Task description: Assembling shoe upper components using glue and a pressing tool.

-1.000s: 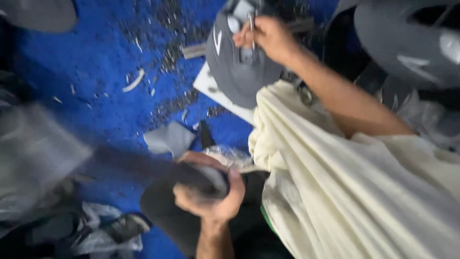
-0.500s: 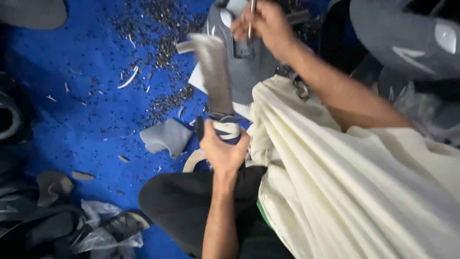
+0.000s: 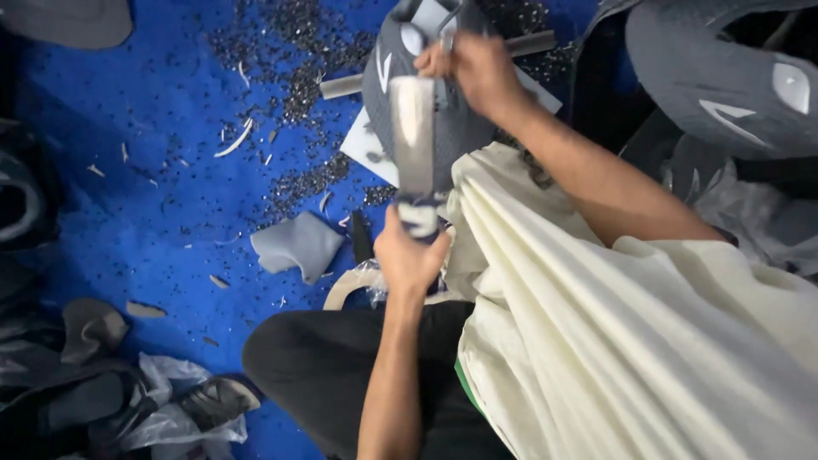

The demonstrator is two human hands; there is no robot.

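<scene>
At my far left, dark scraps and a crumpled clear plastic bag [image 3: 183,422] lie on the blue floor mat [image 3: 128,213]. Further right a loose grey fabric offcut [image 3: 298,244] sits among scattered dark trimmings [image 3: 311,183], well apart from my hands. My left hand [image 3: 409,255] is closed around the lower end of a long grey strip [image 3: 415,136], thumb and fingers pinched tight on it just above my black-trousered knee [image 3: 341,375]. The strip runs straight up from that grip and lies over a grey shoe upper [image 3: 447,111], which rests on a white sheet [image 3: 371,149] on the mat. My right hand [image 3: 477,68] is curled shut at the top of the upper, gripping a thin metal tool [image 3: 446,38]; I cannot tell exactly what kind. Cream cloth [image 3: 613,341] drapes over my lap at right, and another grey upper [image 3: 724,77] lies beyond it.
</scene>
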